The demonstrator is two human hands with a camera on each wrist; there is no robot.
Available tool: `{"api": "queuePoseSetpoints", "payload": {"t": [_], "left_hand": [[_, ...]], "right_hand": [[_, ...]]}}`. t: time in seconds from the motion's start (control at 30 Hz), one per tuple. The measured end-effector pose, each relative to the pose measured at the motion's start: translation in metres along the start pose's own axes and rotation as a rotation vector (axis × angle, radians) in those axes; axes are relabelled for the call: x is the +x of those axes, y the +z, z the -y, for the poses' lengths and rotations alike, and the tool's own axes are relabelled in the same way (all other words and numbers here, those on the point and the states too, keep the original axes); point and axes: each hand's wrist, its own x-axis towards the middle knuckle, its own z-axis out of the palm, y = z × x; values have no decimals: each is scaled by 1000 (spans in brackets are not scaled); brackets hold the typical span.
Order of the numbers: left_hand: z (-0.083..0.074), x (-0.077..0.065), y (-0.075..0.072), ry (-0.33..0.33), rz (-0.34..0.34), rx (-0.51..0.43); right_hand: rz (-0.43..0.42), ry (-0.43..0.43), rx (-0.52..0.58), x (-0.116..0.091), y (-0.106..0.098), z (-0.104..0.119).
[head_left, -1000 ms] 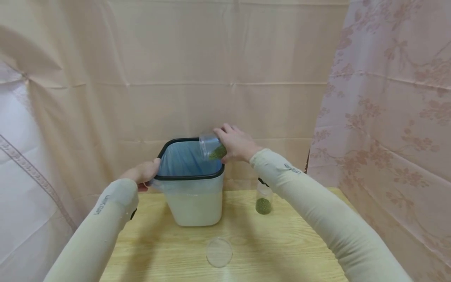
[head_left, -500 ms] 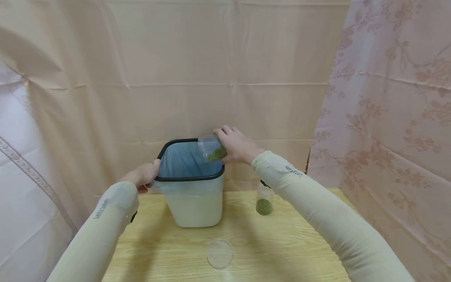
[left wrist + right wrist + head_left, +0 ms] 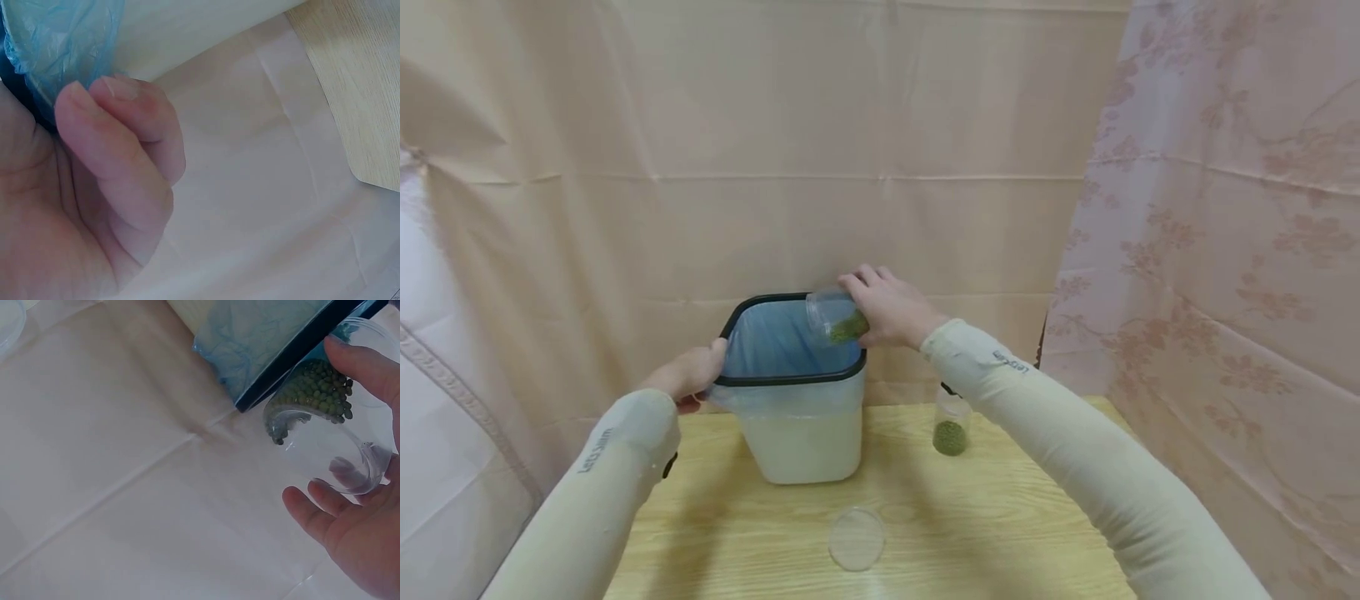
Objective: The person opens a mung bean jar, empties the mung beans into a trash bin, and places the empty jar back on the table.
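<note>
In the head view a white trash bin with a black rim and a blue bag liner stands on the table. My left hand grips the rim's left side. Its fingers curl close to the liner in the left wrist view. My right hand holds a clear plastic jar on its side, mouth over the bin's right part. Green mung beans lie against the jar's lower wall, near its base. The jar's thumb-side wall is at the rim in the right wrist view.
A second clear jar, partly filled with green beans, stands right of the bin, its top hidden behind my right forearm. A round clear lid lies in front of the bin. Cloth curtains hang behind the table.
The head view has shifted slightly, so everything sits a little further left. The jar's mouth has edged slightly inward over the bin. Both hands keep their holds.
</note>
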Motion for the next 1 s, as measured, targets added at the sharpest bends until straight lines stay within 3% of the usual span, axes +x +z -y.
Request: {"api": "queuePoseSetpoints", "payload": {"t": [1.0], "left_hand": [[3, 1, 0, 11, 0, 5]], "right_hand": [[-3, -9, -20, 2, 1, 2]]}}
